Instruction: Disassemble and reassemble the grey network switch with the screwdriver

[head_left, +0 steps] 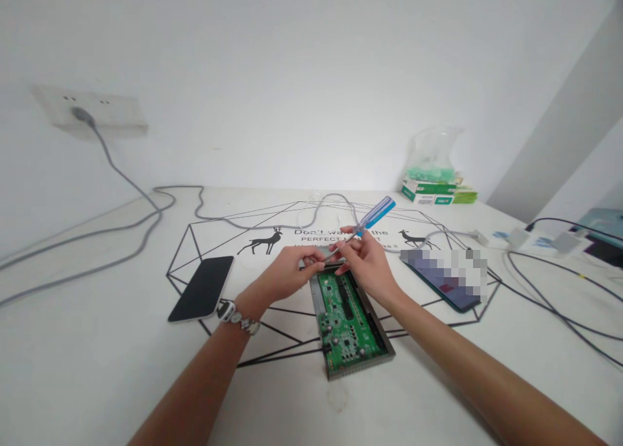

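A green circuit board (348, 319) lies in an open grey metal case (384, 342) on the white table. My right hand (365, 261) is closed around a screwdriver with a blue handle (377, 213), its shaft slanting down to the left toward the far end of the case. My left hand (292, 271), a watch on its wrist, pinches at the screwdriver's tip just above the board's far edge. What the fingertips hold there is too small to make out.
A dark phone (202, 288) lies left of the board, another device (445, 280) to the right. Grey cables (131, 235) run from a wall socket (90, 111) across the table. Small boxes and a plastic bag (433, 173) stand at the back right; more cables and adapters at far right.
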Demonstrator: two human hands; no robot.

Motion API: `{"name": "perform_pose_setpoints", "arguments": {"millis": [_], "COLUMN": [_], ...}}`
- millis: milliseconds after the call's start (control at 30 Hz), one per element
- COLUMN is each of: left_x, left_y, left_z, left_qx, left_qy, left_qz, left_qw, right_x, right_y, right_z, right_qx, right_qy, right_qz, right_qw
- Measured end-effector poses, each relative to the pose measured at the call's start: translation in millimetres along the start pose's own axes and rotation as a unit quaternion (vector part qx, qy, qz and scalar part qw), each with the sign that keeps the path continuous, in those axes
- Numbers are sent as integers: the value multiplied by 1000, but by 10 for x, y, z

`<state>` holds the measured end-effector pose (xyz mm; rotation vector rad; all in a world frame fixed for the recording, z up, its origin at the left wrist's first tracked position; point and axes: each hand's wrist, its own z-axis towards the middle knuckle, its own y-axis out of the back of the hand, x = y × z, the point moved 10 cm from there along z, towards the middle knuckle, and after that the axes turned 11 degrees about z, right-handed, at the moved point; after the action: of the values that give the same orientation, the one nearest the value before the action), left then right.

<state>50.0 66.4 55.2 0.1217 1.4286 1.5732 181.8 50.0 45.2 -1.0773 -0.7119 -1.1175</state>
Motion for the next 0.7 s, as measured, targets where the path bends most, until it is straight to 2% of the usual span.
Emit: {"name": "perform_pose_setpoints", "arguments": {"millis": [233,367,467,600,700], "left_x": [-37,-47,-7,90,163], "left_y": [-82,-34,-21,-96,-120], "left_z": [26,6,-26,-75,-91], "left_qx": [-14,-14,18,87,103], "left_qy": [1,9,22,49,67], "left_qz": [-32,9,44,59,71], "left_qw": [999,1000,999,993,990], "right_x": [-47,18,25,-46,-128], "right_y": [-62,45,182,314,360], "right_z": [-94,-156,-215,-270,-281], "right_qx": [38,9,-26,-58,-76], "right_qy": [-32,-20,-19,-28,-38], "right_qz": [2,4,-1,17,40], "right_qw": [999,1000,999,998,996]}}
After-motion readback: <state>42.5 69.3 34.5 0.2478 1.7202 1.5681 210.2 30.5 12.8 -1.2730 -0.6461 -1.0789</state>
